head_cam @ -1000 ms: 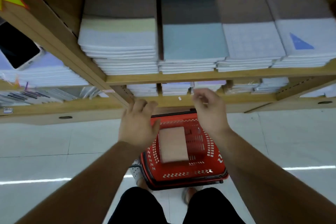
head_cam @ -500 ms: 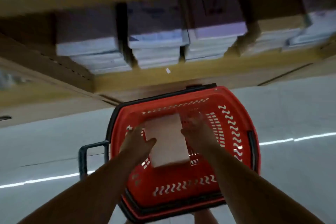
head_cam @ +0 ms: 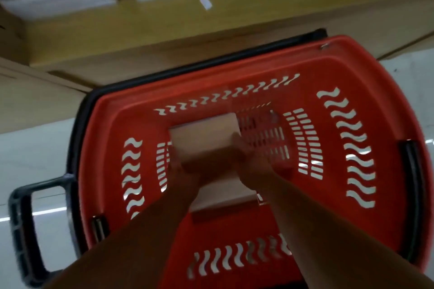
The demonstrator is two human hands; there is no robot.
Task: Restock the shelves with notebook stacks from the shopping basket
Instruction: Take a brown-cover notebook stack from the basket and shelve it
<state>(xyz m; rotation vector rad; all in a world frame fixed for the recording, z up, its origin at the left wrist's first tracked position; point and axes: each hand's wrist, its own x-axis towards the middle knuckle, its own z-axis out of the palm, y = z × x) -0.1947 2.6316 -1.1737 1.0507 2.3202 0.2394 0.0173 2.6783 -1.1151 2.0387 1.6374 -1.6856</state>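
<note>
Pinkish-brown notebook stack point(head_cam: 204, 134) lies inside red plastic shopping basket point(head_cam: 352, 63), below wooden shelf point(head_cam: 164, 21). Left hand point(head_cam: 187, 171) and right hand point(head_cam: 254, 159) flank stack's sides; grip unreadable through blur. Risk: uneven hold, so notebooks fan and slip out.

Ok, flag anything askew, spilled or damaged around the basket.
Nothing looks spilled or damaged. The stack lies roughly square in the basket, with the left hand and right hand on it. Only a small white tag on the shelf edge seems crooked. Blur hides finer detail.
</note>
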